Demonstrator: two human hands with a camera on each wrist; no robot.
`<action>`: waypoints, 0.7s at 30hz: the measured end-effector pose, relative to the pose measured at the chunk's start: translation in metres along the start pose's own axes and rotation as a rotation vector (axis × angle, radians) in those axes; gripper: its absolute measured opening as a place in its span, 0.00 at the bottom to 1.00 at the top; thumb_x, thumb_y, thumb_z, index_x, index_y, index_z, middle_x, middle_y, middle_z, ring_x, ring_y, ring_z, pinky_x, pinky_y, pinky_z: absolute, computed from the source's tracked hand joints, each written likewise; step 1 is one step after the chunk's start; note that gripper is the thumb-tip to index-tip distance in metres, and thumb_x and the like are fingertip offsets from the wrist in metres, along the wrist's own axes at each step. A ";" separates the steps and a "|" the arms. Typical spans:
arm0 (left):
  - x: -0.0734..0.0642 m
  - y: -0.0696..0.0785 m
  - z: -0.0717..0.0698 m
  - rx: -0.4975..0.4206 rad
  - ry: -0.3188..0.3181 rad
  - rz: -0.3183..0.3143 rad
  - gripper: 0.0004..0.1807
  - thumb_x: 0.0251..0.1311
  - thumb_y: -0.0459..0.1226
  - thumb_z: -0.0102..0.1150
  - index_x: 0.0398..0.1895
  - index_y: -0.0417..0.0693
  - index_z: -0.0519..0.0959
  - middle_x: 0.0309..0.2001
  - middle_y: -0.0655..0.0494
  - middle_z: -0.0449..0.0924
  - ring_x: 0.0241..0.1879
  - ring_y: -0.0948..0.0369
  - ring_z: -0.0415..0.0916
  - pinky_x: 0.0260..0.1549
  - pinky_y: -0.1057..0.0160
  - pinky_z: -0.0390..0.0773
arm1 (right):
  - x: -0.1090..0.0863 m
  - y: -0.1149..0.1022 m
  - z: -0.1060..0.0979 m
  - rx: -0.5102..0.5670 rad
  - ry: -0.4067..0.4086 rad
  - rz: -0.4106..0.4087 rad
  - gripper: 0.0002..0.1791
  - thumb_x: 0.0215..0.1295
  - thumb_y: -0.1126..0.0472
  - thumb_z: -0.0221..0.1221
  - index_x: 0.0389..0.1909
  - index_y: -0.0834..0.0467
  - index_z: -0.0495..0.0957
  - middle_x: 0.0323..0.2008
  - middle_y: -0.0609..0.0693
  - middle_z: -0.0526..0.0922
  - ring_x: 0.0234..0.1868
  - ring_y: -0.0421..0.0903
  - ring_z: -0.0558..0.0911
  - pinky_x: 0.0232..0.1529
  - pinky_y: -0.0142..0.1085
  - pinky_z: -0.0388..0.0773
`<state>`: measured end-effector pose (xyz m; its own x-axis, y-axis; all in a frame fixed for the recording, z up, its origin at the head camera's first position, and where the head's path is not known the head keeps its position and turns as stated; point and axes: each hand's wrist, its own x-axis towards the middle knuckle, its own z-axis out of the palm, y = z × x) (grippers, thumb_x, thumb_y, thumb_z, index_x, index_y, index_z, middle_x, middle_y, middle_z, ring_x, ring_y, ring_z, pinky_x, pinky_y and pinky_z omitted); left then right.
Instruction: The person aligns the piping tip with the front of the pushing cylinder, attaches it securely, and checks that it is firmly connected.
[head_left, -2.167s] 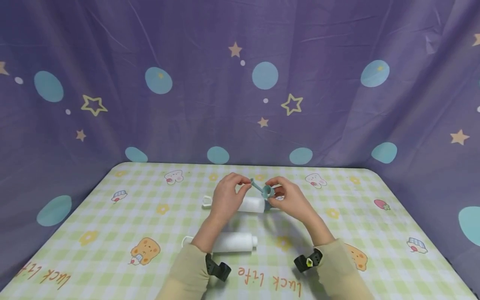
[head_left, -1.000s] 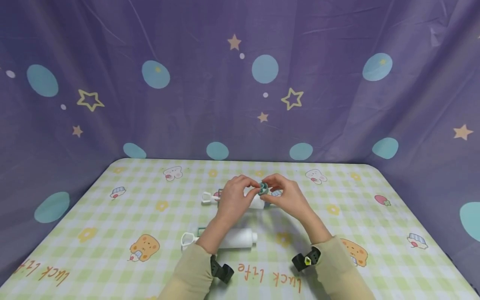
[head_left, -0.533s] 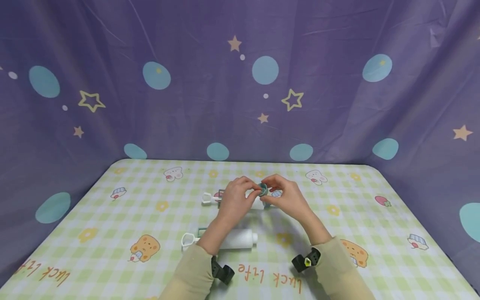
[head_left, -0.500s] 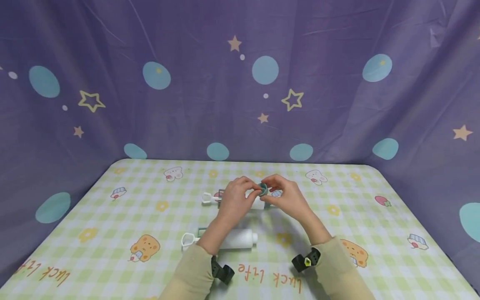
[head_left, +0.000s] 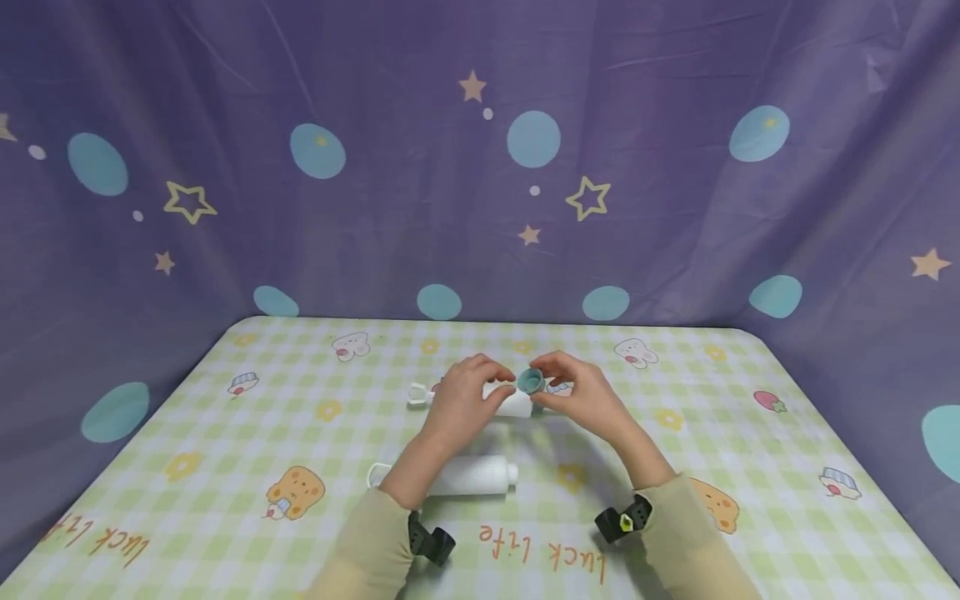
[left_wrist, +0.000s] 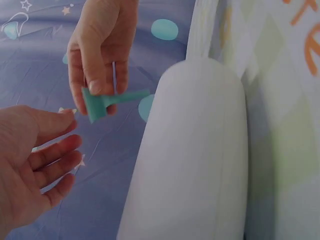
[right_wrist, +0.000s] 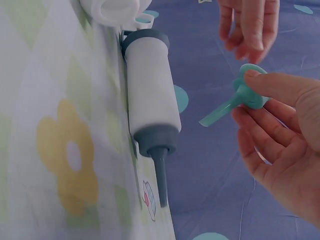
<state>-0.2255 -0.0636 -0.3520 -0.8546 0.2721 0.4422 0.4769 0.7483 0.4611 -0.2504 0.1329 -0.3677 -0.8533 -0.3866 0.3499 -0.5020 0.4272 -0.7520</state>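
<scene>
My right hand (head_left: 588,400) pinches a teal-green nozzle (head_left: 531,382) between thumb and fingers above the table. Its round, hollow cap end faces me in the head view, while the right wrist view shows its slim spout (right_wrist: 220,112) pointing away. Just left of it is my left hand (head_left: 465,404), fingers loosely bent and holding nothing; the left wrist view shows a gap between its fingertips and the nozzle. Under the left forearm lies a white syringe-like barrel (head_left: 480,475) with a bare, narrow end.
Behind the hands lies a second white barrel (head_left: 515,402), partly hidden by the left hand. In the right wrist view it has dark grey end caps and a long grey spout (right_wrist: 159,175). A checked cloth (head_left: 645,558) covers the table, with a purple curtain (head_left: 390,167) behind.
Earlier, my left fingers held the nozzle's spout, then touched its cap end after it turned. Now they have let go and drawn slightly left, while my right hand keeps the nozzle.
</scene>
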 end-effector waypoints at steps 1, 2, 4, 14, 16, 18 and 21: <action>-0.001 -0.001 -0.001 0.020 -0.021 0.001 0.07 0.54 0.43 0.61 0.35 0.55 0.82 0.35 0.63 0.78 0.38 0.61 0.75 0.35 0.58 0.73 | -0.001 0.000 -0.001 -0.006 -0.006 -0.005 0.21 0.51 0.61 0.66 0.48 0.59 0.75 0.45 0.49 0.81 0.42 0.46 0.79 0.46 0.47 0.75; -0.002 -0.002 -0.002 0.037 -0.047 0.002 0.07 0.54 0.44 0.61 0.35 0.56 0.82 0.35 0.62 0.78 0.37 0.61 0.75 0.33 0.57 0.73 | -0.001 0.000 -0.002 -0.014 -0.012 -0.009 0.21 0.51 0.61 0.66 0.48 0.59 0.75 0.45 0.49 0.81 0.42 0.46 0.79 0.46 0.47 0.75; -0.005 -0.005 -0.003 0.069 -0.107 0.024 0.08 0.53 0.45 0.62 0.35 0.55 0.82 0.35 0.61 0.78 0.36 0.61 0.75 0.31 0.58 0.72 | -0.003 0.001 -0.003 -0.033 -0.026 -0.014 0.21 0.52 0.62 0.65 0.48 0.58 0.76 0.45 0.49 0.81 0.42 0.45 0.79 0.45 0.46 0.75; -0.021 -0.017 -0.006 0.101 -0.432 0.154 0.20 0.49 0.51 0.64 0.39 0.49 0.81 0.36 0.56 0.80 0.34 0.60 0.77 0.32 0.64 0.74 | -0.011 0.003 -0.004 -0.063 -0.081 -0.018 0.20 0.53 0.62 0.65 0.49 0.56 0.75 0.42 0.46 0.81 0.42 0.44 0.79 0.43 0.41 0.76; -0.025 -0.019 -0.008 0.087 -0.493 0.126 0.21 0.47 0.53 0.64 0.40 0.50 0.81 0.36 0.58 0.80 0.34 0.62 0.76 0.32 0.66 0.73 | -0.012 0.003 -0.003 -0.061 -0.098 -0.010 0.20 0.53 0.63 0.64 0.49 0.57 0.75 0.43 0.47 0.81 0.42 0.45 0.79 0.44 0.43 0.75; -0.028 -0.022 -0.009 0.069 -0.539 0.099 0.22 0.45 0.54 0.65 0.39 0.51 0.81 0.35 0.60 0.80 0.33 0.63 0.76 0.31 0.66 0.73 | -0.014 0.003 -0.003 -0.062 -0.110 0.001 0.20 0.53 0.64 0.64 0.49 0.56 0.75 0.43 0.47 0.81 0.43 0.45 0.79 0.45 0.43 0.75; -0.033 -0.025 -0.010 0.038 -0.597 0.072 0.22 0.42 0.56 0.67 0.38 0.54 0.80 0.34 0.63 0.79 0.32 0.66 0.74 0.31 0.67 0.73 | -0.016 0.005 -0.002 -0.062 -0.130 0.008 0.20 0.54 0.64 0.63 0.49 0.58 0.75 0.43 0.47 0.81 0.43 0.45 0.79 0.45 0.44 0.75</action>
<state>-0.2073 -0.0976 -0.3700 -0.7931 0.6076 -0.0425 0.5397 0.7333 0.4135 -0.2395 0.1428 -0.3755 -0.8336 -0.4841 0.2660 -0.5067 0.4785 -0.7171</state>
